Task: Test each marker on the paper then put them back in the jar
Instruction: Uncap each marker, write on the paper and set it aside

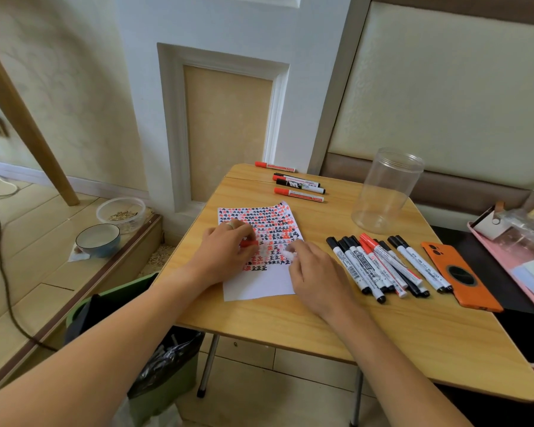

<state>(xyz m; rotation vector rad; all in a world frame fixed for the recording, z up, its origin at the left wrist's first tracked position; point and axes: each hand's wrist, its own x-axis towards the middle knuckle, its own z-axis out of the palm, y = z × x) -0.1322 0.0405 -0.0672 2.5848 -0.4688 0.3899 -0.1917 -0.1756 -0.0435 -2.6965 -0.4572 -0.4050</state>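
Pinching a red cap (pixel 249 243), the left hand (pixel 228 252) steadies the paper (pixel 261 286). The right hand (pixel 316 277) has its grip curled round a blurred white marker (pixel 289 253) over the paper; slipping could smear ink.

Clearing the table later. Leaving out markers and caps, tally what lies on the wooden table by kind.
Paper: 1
Clear jar: 1
Orange phone: 1
Total: 3

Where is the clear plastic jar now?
In the head view the clear jar stands upright and empty on the far right part of the table, behind the bundle of markers and right of the paper.
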